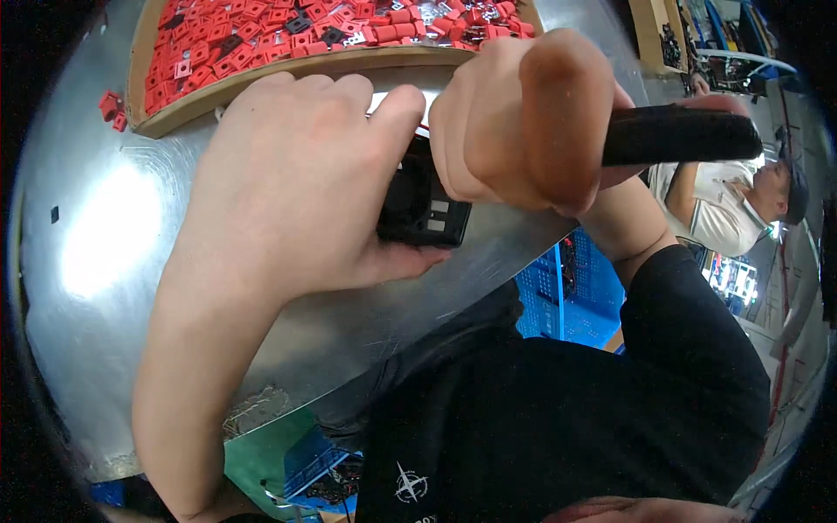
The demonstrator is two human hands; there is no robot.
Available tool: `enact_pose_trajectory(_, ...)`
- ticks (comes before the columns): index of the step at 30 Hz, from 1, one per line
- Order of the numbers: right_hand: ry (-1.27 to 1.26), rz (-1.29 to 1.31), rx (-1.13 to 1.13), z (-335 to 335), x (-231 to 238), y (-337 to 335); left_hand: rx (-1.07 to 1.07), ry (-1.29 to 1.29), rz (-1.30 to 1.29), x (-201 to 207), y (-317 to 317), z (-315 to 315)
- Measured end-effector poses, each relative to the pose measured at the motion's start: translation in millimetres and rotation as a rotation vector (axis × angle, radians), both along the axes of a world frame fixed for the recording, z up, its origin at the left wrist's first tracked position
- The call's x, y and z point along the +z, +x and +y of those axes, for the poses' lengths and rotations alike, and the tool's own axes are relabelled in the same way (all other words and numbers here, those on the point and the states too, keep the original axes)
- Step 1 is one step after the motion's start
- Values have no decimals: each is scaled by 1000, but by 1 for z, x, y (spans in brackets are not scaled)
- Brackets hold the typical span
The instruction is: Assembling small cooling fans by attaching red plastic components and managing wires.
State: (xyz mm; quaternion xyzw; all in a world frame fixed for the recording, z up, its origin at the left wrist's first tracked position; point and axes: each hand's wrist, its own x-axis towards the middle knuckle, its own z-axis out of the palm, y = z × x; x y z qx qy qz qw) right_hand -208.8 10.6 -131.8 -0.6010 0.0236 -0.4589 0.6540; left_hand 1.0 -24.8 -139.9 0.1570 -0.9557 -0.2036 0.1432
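Observation:
My left hand (292, 183) lies over a black plastic housing (446, 213), thumb along its near edge and fingers on the far side, steadying it on the metal table. Two small light rectangular spots show on the housing. Beside it, my right hand (523, 122) is closed in a fist around a tool with a thick black handle (684, 135) that sticks out to the right. The tool's working end is hidden behind the fist, so its kind cannot be made out. A bit of something white and red peeks out between the two hands.
A cardboard tray (296, 74) full of small red parts, with a few black ones, stands just beyond my hands. Loose red pieces (112, 106) lie left of it on the metal table (340, 336). Blue crates (597, 301) sit below the edge. Another person (728, 200) is at right.

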Motion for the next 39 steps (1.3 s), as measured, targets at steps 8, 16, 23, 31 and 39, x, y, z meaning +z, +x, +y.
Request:
enact_pose_trajectory(8,231,354,-128,28,13,3,-73,50,-59,10,4,10)
enact_pose_trajectory(16,445,33,-615,25,33,9,92,44,-86,11,6,23)
enact_pose_trajectory(23,293,-111,-662,34,30,18,397,-52,-128,16,-7,46)
enact_pose_trajectory(31,377,239,-780,33,30,23,438,-64,-178,19,-12,49)
enact_pose_trajectory(39,157,209,-586,37,17,17,433,13,-207,19,-9,43)
